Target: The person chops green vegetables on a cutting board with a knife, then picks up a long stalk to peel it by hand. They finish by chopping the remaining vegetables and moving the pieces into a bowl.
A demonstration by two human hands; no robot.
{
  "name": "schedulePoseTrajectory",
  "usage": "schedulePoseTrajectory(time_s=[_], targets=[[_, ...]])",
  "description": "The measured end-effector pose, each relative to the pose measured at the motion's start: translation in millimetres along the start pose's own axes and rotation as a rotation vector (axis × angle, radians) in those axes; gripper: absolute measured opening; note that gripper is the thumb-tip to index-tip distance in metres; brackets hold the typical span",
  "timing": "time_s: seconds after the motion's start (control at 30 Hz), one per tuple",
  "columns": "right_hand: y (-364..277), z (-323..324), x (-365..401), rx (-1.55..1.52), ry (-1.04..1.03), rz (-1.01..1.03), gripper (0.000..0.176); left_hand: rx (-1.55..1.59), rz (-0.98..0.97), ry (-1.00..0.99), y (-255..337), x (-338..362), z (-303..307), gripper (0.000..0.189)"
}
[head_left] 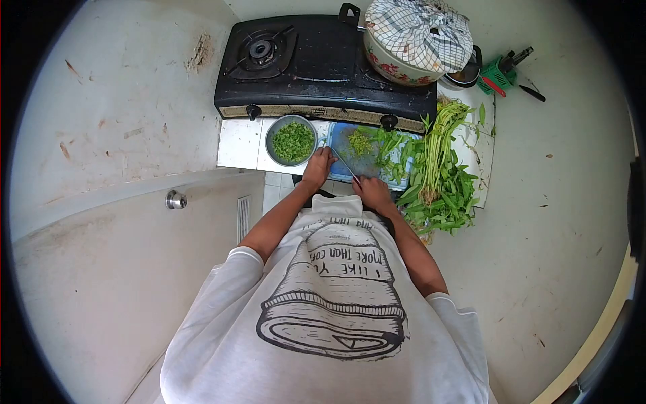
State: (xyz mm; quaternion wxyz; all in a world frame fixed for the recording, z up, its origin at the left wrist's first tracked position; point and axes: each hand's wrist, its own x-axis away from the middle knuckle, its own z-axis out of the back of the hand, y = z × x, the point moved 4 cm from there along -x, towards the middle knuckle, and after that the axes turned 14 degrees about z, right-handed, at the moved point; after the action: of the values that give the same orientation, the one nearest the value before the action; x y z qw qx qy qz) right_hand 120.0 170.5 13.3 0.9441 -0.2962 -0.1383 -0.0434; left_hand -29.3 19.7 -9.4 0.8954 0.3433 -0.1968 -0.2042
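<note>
My right hand is closed round the handle of a knife, whose thin blade slants up and left over the blue cutting board. Close to the blade's tip, at the board's left edge, my left hand has its fingers drawn together; what they hold is too small to tell. Chopped greens lie on the board, with longer leafy pieces to their right. A grey bowl full of chopped greens stands left of my left hand.
Behind the board is a black two-burner stove carrying a cloth-topped flowered pot. A big bunch of leafy stems hangs over the counter's front at right. A green basket with utensils and a small dark pot stand at back right.
</note>
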Motion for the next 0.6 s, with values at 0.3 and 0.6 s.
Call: schedulePoseTrajectory(time_s=[0.3, 0.6], targets=[[0, -3, -2, 0.014, -0.078, -0.004, 0.052, -0.03, 0.015, 0.006, -5, 4, 2, 0.024], [1, 7, -5, 0.077, 0.086, -0.017, 0.044, 0.019, 0.054, -0.021, -2, 6, 6, 0.028]])
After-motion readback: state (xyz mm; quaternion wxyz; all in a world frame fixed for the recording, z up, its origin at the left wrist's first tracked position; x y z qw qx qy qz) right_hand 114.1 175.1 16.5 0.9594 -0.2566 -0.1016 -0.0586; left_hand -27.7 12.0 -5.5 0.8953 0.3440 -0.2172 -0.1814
